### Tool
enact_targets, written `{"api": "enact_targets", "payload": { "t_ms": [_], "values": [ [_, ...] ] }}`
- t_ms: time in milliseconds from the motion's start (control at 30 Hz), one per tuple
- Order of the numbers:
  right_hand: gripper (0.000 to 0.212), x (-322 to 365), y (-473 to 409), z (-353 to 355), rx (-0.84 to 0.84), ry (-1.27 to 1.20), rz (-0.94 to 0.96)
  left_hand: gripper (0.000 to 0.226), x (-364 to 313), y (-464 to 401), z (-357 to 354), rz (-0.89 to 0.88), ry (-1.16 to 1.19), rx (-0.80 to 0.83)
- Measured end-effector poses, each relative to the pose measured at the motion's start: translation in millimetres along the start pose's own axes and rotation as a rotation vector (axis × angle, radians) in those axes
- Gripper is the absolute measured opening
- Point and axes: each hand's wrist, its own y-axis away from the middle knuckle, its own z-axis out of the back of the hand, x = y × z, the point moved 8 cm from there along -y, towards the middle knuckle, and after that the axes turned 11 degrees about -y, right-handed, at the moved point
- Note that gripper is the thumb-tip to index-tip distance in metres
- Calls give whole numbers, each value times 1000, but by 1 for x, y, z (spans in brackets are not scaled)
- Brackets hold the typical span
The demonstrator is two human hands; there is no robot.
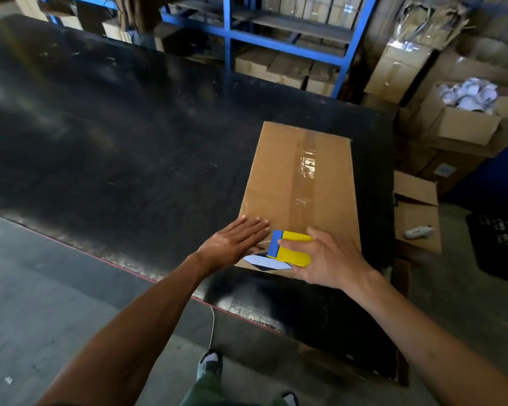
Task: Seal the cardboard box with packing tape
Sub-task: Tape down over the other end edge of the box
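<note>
A closed brown cardboard box (pixel 276 177) lies on the black table (pixel 115 127), near its right front corner. A strip of clear packing tape (pixel 307 171) runs along the box's centre seam from the far edge towards me. My right hand (pixel 326 259) grips a yellow and blue tape dispenser (pixel 291 249) at the near end of that seam. My left hand (pixel 235 240) rests flat, fingers together, on the box's near left corner, just beside the dispenser. A white label (pixel 264 260) shows on the box's near edge under the dispenser.
Blue metal shelving (pixel 288 39) with stacked cartons stands behind the table. Open cardboard boxes (pixel 464 124) crowd the floor to the right, one holding white items. A lower box (pixel 417 221) with a small white object sits next to the table's right edge. Grey floor lies at the left front.
</note>
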Motion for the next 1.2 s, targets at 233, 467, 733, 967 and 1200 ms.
{"api": "enact_targets", "payload": {
  "t_ms": [233,467,733,967,1200],
  "values": [
    [58,-1,9,-1,23,99,33,52,4,1,-3,13,48,7],
    [70,-65,54,9,69,207,-23,60,6,3,-5,-22,26,82],
    [66,-76,54,1,63,204,-36,62,13,9,4,-93,-105,181],
    [61,-74,50,7,23,190,-13,65,-57,-69,5,-167,-205,81],
    [60,-71,55,5,-40,142,28,61,-70,-80,-19,-189,-158,74]
  ]
}}
